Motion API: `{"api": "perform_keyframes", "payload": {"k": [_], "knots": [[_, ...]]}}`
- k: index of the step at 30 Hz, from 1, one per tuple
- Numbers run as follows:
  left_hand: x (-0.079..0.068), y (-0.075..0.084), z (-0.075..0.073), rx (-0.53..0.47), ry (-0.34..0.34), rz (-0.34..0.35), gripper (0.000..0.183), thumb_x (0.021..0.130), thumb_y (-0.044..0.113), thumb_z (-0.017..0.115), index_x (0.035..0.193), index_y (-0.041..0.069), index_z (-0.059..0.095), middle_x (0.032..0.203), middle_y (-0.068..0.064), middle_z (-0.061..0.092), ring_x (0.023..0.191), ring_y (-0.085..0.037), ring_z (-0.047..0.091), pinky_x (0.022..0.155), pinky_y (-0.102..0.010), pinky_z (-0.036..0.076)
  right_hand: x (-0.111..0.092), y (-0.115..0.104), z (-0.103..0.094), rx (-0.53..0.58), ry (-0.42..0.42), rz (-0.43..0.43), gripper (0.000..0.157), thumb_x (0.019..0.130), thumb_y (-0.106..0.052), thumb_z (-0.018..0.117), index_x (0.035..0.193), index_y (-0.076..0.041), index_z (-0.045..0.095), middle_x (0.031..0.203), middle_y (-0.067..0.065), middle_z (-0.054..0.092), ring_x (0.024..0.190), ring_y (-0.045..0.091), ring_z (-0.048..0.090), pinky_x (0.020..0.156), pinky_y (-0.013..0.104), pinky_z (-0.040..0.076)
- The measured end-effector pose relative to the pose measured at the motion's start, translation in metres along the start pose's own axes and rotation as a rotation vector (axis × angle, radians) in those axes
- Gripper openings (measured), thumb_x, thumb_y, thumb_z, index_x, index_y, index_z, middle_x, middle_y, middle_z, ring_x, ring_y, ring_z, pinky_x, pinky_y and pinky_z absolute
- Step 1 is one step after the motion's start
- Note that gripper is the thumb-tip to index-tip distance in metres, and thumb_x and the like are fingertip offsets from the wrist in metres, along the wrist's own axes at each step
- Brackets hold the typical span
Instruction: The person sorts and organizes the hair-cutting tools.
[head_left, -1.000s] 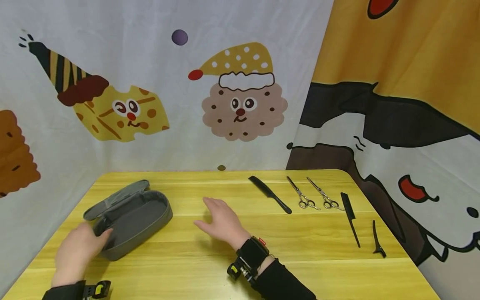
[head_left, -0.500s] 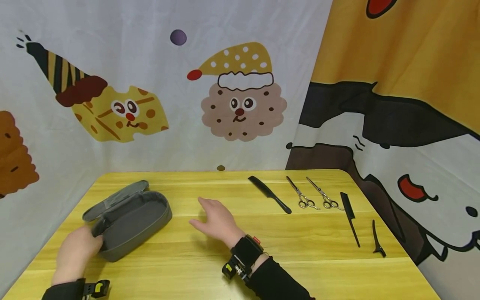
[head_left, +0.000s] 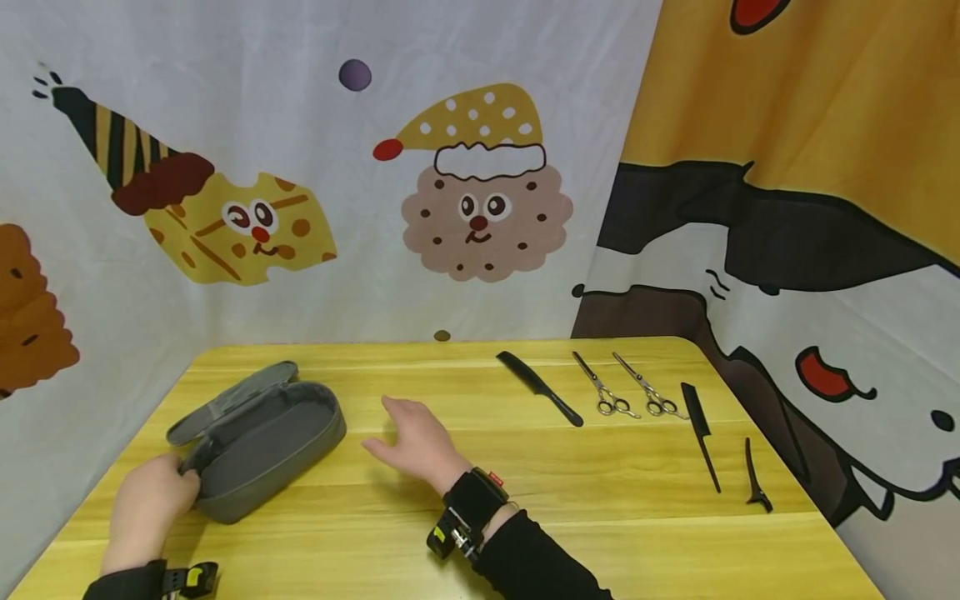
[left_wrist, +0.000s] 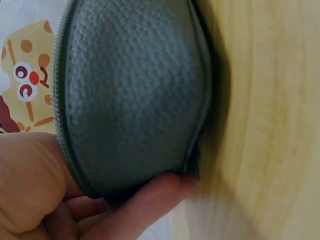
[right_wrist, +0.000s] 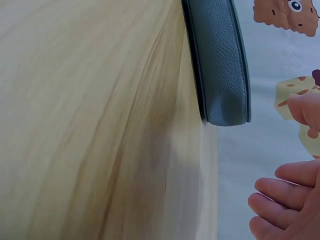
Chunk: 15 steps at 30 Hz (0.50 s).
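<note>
A grey zippered case [head_left: 281, 472] with pebbled sides stands on the left of the table, its lid [head_left: 238, 400] raised on the far side. My left hand [head_left: 153, 504] grips its near left end; in the left wrist view the thumb lies at the zipper edge and the fingers [left_wrist: 150, 202] curl against the lower end of the case [left_wrist: 135, 95]. To the right of the case hovers my right hand [head_left: 416, 446], fingers and thumb spread, touching nothing. The right wrist view has the case's side [right_wrist: 220, 70] apart from those fingers [right_wrist: 280, 200].
Toward the right of the wooden table [head_left: 585, 517] lie a black handled comb [head_left: 536, 384], two pairs of hairdressing scissors [head_left: 597, 384], a black tail comb [head_left: 694, 408] and a black hair clip [head_left: 752, 471]. A cartoon-print curtain [head_left: 300, 308] hangs behind.
My left thumb has drawn back from over the case's inside to its near end, where the hand now grips. My right hand has drifted left, nearer the case. The case has barely moved.
</note>
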<state>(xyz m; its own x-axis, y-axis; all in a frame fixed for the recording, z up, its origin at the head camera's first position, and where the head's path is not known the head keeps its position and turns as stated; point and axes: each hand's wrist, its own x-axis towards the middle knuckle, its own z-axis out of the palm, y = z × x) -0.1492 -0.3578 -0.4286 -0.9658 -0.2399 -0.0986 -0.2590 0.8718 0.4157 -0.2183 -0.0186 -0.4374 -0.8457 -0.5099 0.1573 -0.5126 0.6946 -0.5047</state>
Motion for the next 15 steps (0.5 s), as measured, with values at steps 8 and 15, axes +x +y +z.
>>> {"api": "perform_keyframes", "payload": {"k": [8,15], "knots": [[-0.0006,-0.0043,0.0046,-0.038,0.086,0.039,0.027,0.085,0.005,0.044,0.06,0.013,0.037,0.055,-0.002,0.033,0.051,-0.019,0.03,0.053,-0.033,0.024,0.0036,-0.0038,0.0007,0.014,0.005,0.017,0.069,0.098,-0.048,0.059,0.148,-0.004,0.044,0.145,0.011,0.051,0.133,0.026,0.047,0.109,0.032,0.037],[-0.0053,0.0029,0.0082,-0.039,0.196,0.084,0.027,0.087,0.006,0.047,0.062,0.013,0.039,0.053,-0.001,0.035,0.05,-0.018,0.031,0.052,-0.032,0.023,0.0053,-0.0019,0.0012,0.07,0.022,0.03,0.066,0.099,-0.046,0.057,0.147,-0.003,0.045,0.145,0.013,0.051,0.133,0.027,0.047,0.11,0.034,0.037]]}}
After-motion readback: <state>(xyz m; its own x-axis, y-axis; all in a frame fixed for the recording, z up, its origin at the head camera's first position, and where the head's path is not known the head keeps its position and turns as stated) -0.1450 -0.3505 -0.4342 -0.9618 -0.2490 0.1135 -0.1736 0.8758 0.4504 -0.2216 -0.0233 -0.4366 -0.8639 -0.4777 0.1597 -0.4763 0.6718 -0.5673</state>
